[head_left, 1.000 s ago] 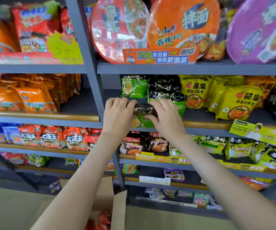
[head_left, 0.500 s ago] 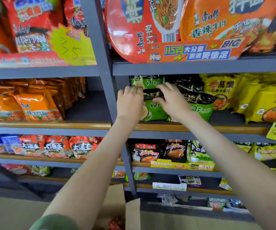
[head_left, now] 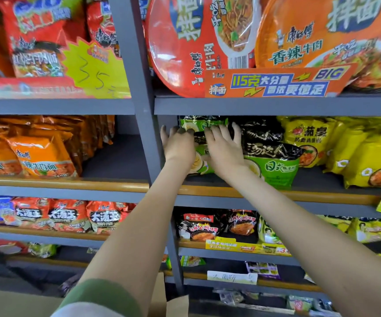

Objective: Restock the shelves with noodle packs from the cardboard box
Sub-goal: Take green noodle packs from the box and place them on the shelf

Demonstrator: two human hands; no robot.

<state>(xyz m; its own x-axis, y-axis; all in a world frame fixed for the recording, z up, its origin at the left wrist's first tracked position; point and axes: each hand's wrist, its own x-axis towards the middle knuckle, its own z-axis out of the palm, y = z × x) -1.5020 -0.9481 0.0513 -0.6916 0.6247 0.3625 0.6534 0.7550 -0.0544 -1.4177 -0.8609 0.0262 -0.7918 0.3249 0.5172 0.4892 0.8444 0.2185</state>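
The green-and-black plastic noodle pack (head_left: 199, 169) stands upright at the left end of the grey metal shelf (head_left: 208, 190). The left grip (head_left: 178, 146) and right grip (head_left: 225, 147) press it with spread fingers, clasping nothing. Once that pressure goes it may tip forward off the shelf, or the right fingers may drag out the neighbouring green pack (head_left: 274, 165).

Middle of frame: two hands, left hand (head_left: 178, 146) and right hand (head_left: 225, 148).
Upper right: two big noodle bowls, red bowl (head_left: 180, 42) and orange bowl (head_left: 310, 26).
Middle: three green packs (head_left: 275, 167) seen.
Right: at least three yellow packs (head_left: 378, 161).
Lower left: three red packs (head_left: 67, 215).
Lower middle: two black packs (head_left: 196, 227).
Upper left: one star price tag (head_left: 95, 65).
Bottom edge: one cardboard box (head_left: 177, 304).
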